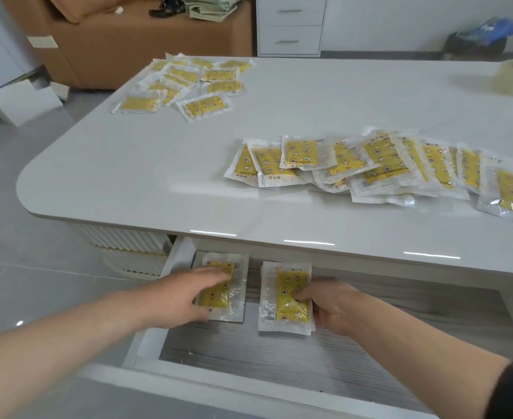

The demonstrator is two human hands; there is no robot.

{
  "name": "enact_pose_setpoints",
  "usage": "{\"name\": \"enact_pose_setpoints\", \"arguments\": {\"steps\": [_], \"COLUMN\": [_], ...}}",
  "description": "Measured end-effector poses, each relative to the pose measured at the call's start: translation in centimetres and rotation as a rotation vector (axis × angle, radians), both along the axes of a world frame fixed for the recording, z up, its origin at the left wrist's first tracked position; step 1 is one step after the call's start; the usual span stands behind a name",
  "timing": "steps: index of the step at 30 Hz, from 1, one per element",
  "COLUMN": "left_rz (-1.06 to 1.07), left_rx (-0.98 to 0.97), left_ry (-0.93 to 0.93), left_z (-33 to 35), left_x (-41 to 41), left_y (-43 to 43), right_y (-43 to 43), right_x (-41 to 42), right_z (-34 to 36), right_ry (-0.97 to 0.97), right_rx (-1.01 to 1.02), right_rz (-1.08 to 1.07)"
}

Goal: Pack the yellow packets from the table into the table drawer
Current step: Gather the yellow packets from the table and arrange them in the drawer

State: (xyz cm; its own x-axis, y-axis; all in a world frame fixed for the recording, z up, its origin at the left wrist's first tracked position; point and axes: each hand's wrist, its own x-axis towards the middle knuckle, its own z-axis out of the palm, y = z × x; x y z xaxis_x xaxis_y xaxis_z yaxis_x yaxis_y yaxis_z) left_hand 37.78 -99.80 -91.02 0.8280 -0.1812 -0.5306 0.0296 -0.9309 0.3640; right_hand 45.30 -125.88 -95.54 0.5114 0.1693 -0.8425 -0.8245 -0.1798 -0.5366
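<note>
Both hands are down in the open white drawer [279,358] with the grey wood-grain floor, which is pulled out from under the glossy white bench [158,164]. The left hand [188,293] lies on a flat yellow packet sealed in clear plastic film [217,297]. Its fingers stretch fairly straight across the printed face and press it to the drawer floor. Whether the thumb hooks the near edge I cannot tell.

Just to the right of that hand, across a narrow strip of bare floor, the right hand [331,306] holds a second yellow film packet [288,297]. The thumb is on its face and the fingers are curled round its outer edge. Doubled edges at the near corner suggest another packet lies beneath it.

Up on the bench, a near heap of the same packets [370,167] lies ahead of the right hand, and a far heap [185,83] lies well beyond the left hand. Judged from that, most of the packing is still to do.

These packets look light, thin and pliant, with nothing brittle about them. The film looks slick, so they will likely slide over one another and over the glossy top. The padded yellow middle is probably the best place to take hold, thumb on the face and fingers under a long edge. The clear border would only flop. Several could be gathered at once, but a loose stack is likely to fan out unless squeezed firmly.
</note>
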Motion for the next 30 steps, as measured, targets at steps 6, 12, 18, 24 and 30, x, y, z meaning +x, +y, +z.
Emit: {"name": "enact_pose_setpoints", "arguments": {"steps": [6,12,18,24,30], "left_rz": [-0.362,-0.446,-0.433,-0.386,-0.365], "left_rx": [0.25,0.357,0.363,0.343,0.329], "left_ry": [-0.092,-0.191,-0.209,-0.174,-0.191], "left_z": [-0.6,-1.7,-1.7,-1.4,-1.8], "left_x": [2.2,2.6,2.6,3.0,3.3], "left_y": [-1.2,-0.8,-0.3,0.0,0.1], "right_y": [0.5,1.2,2.4,4.0,4.7], "right_x": [0.1,0.1,0.5,0.5,1.0], "right_z": [-0.3,-0.7,-0.8,-0.9,0.5], "right_ry": [0.026,0.02,-0.027,-0.145,-0.387], "right_rx": [0.058,0.072,0.047,-0.097,-0.501], "right_rz": [-0.005,0.009,0.023,0.063,0.367]}}
